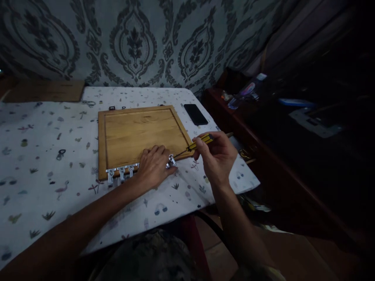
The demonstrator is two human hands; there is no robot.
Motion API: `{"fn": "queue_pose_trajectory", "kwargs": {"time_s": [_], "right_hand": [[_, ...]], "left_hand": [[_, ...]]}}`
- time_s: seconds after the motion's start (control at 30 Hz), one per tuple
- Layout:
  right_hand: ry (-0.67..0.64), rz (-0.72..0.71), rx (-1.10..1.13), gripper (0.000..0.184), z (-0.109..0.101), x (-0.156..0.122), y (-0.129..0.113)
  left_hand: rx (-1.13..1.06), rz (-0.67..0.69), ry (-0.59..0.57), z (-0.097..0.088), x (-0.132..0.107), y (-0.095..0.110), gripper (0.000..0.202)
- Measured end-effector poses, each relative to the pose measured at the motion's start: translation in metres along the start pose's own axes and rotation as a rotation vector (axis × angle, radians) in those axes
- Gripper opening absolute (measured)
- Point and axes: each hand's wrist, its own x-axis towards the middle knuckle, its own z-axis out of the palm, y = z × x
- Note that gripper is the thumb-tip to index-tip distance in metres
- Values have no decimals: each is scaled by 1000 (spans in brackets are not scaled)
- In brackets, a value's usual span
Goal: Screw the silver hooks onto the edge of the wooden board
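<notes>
"Firstly, the head view, the only one supplied: what is the count?"

"One wooden panel [140,134], lying flat on one cloth-covered table [76,166]. Four metal fittings [122,174] are visible along its near edge: three in a row toward the left corner, and a fourth fitting [171,160] farther right, beside the left hand [154,162]."

"State of that hand?"

"Palm down across the panel's near edge, fingers bent and close together, thumb next to the fourth fitting. Whether they grip it, I cannot tell."

"And the right hand [218,154]?"

"Fingers pinching one yellow-and-black screwdriver [200,142], its shaft slanting down to the left, tip at the fourth fitting. Contact cannot be confirmed."

"Remaining items?"

"One black phone [196,114], flat on the table just beyond the panel's right side. One piece of cardboard [47,90] at the far left."

"Containers?"

"One clear bottle [247,91] with a pale cap, on the dark furniture [215,99] to the right. Its contents cannot be made out. One blue object [296,103], farther right, is too dim to identify."
</notes>
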Motion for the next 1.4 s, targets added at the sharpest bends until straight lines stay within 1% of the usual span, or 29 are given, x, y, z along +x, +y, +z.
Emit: {"fn": "queue_pose_trajectory", "kwargs": {"time_s": [0.27, 0.4, 0.63, 0.9, 1.07, 1.13, 1.2, 1.33, 1.4], "right_hand": [[-34, 55, 44, 26, -2, -1, 10], [-52, 67, 65, 23, -3, -1, 11], [-78, 60, 22, 25, -1, 1, 8], [-210, 121, 57, 24, 1, 8, 4], [-347, 98, 27, 25, -5, 11, -1], [-372, 92, 37, 26, -5, 11, -3], [-346, 101, 44, 27, -3, 9, -3], [-244, 134, 62, 37, 6, 5, -1], [-238, 141, 63, 38, 8, 4, 0]], "left_hand": [[8, -22, -24, -7, 1, 5, 32], [7, -17, -13, -6, 2, 4, 33], [20, -4, 16, -2, 2, 3, 31], [16, -4, -12, -3, 2, 4, 34], [10, 7, 10, -1, 0, 2, 33], [10, 8, 16, 0, 0, 1, 33], [6, 12, 18, 2, 0, 1, 34], [3, 12, 21, 4, 1, 0, 36], [0, 16, 17, 4, 1, -1, 36]]}}
